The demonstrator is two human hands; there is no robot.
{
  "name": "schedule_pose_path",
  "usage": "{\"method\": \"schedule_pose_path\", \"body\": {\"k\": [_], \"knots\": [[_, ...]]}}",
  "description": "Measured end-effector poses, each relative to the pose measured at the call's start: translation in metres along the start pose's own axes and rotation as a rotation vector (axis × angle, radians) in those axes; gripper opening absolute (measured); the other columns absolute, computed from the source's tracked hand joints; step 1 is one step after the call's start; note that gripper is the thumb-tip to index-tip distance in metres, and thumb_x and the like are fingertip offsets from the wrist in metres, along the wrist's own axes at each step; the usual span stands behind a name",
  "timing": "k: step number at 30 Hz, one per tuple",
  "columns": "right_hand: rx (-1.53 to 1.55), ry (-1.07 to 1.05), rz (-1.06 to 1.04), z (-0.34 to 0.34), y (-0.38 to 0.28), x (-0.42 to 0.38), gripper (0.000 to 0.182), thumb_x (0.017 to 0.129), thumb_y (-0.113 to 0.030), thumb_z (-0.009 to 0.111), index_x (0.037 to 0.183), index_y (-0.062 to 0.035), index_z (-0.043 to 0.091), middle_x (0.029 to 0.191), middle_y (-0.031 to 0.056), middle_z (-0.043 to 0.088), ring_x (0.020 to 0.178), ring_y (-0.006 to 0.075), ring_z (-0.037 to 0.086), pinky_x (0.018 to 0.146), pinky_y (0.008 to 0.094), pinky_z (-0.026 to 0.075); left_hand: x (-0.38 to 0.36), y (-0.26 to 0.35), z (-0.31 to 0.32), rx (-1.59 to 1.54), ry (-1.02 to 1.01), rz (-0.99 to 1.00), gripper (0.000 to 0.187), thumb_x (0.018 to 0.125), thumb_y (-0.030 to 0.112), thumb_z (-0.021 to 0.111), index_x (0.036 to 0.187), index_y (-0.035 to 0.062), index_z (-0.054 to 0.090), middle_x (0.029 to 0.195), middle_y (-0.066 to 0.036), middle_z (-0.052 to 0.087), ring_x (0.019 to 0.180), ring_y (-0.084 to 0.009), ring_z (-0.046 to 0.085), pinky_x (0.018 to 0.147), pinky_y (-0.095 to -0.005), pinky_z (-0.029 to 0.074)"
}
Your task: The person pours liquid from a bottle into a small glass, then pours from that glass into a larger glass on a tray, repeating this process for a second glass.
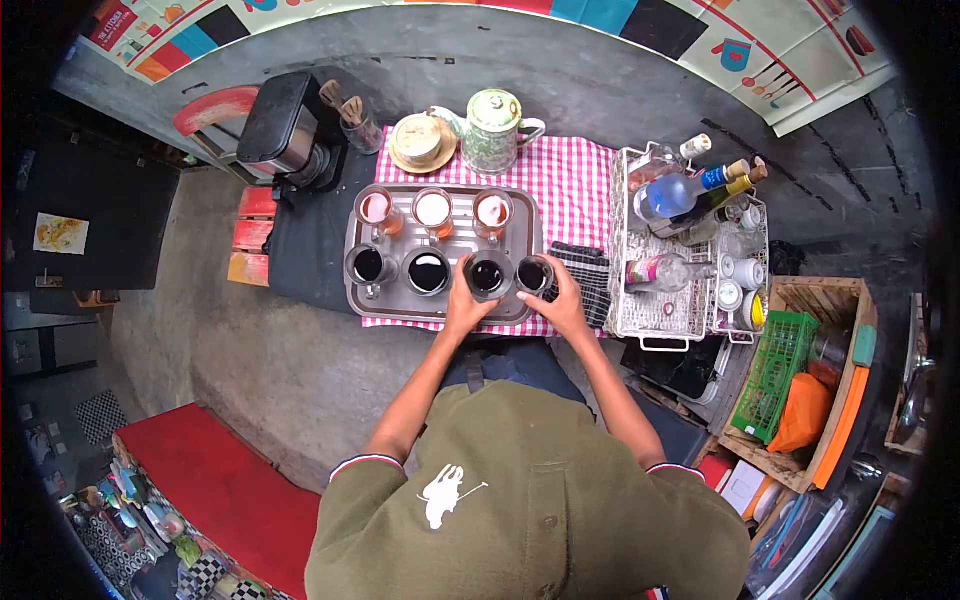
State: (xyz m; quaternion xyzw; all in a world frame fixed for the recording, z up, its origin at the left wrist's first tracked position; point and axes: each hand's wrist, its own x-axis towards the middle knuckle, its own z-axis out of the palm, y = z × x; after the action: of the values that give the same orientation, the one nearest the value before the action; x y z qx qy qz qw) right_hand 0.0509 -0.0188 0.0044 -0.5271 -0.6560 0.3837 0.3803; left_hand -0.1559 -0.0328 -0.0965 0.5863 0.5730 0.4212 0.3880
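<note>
My left hand point(464, 305) is closed round a clear glass of dark drink point(488, 276) at the front right of a brown tray point(405, 306). My right hand point(566, 302) grips another glass of dark drink point(533, 274) just to its right, near the tray's right rim. Both glasses look upright; whether their bases touch the tray is hidden. On the tray to the left stand two more dark-filled glass cups point(429, 272). Behind them is a row of three glass cups of reddish-amber drink point(433, 211) with pale tops.
A green speckled teapot point(491, 135) and a lidded cup on a saucer point(418, 143) stand behind the tray on a pink checked cloth point(570, 165). A white wire basket point(625, 300) of bottles and jars is at right. A black coffee machine point(280, 120) stands left.
</note>
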Motion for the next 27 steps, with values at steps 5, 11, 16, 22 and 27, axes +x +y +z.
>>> {"method": "schedule_pose_path", "body": {"k": [5,11,16,22,27], "knots": [[0.015,-0.012,0.022,0.000,-0.005,0.001,0.068,0.075,-0.020,0.086,0.131,-0.0012,0.052,0.121,0.0169,0.065,0.114,0.0275,0.064,0.098,0.0390,0.050,0.002,-0.007,0.002,0.030,0.006,0.023,0.104,0.063,0.019,0.088,0.144,-0.0018,0.028,0.132,-0.025,0.054,0.124,-0.0358,0.056,0.105,-0.0415,0.045],[-0.011,-0.015,0.004,0.000,-0.005,0.000,0.069,0.074,-0.021,0.086,0.130,-0.0002,0.052,0.119,0.0175,0.065,0.112,0.0272,0.065,0.096,0.0392,0.051,-0.003,-0.005,0.006,-0.017,0.014,-0.053,0.106,0.060,0.019,0.088,0.145,-0.0016,0.028,0.137,-0.026,0.048,0.129,-0.0388,0.051,0.108,-0.0430,0.042],[0.016,-0.027,-0.004,-0.007,-0.021,0.002,0.068,0.073,-0.021,0.085,0.128,0.0005,0.053,0.116,0.0170,0.066,0.109,0.0271,0.066,0.095,0.0384,0.051,-0.013,0.026,-0.009,-0.039,-0.027,-0.015,0.106,0.058,0.018,0.089,0.144,-0.0020,0.030,0.134,-0.025,0.051,0.126,-0.0381,0.053,0.106,-0.0437,0.044],[0.003,-0.086,-0.070,-0.022,-0.050,0.012,0.066,0.069,-0.024,0.085,0.123,-0.0001,0.055,0.112,0.0154,0.065,0.106,0.0275,0.066,0.093,0.0383,0.051,-0.018,0.059,-0.022,-0.006,-0.010,0.117,0.107,0.056,0.018,0.089,0.144,-0.0016,0.031,0.133,-0.023,0.052,0.125,-0.0388,0.053,0.106,-0.0438,0.044],[-0.045,-0.132,-0.175,-0.028,-0.080,0.020,0.066,0.067,-0.024,0.085,0.123,-0.0011,0.056,0.110,0.0154,0.062,0.101,0.0286,0.066,0.089,0.0392,0.053,-0.007,0.078,-0.030,-0.179,-0.021,0.074,0.114,0.053,0.020,0.090,0.145,-0.0008,0.027,0.132,-0.022,0.049,0.128,-0.0329,0.051,0.109,-0.0428,0.041]]}}
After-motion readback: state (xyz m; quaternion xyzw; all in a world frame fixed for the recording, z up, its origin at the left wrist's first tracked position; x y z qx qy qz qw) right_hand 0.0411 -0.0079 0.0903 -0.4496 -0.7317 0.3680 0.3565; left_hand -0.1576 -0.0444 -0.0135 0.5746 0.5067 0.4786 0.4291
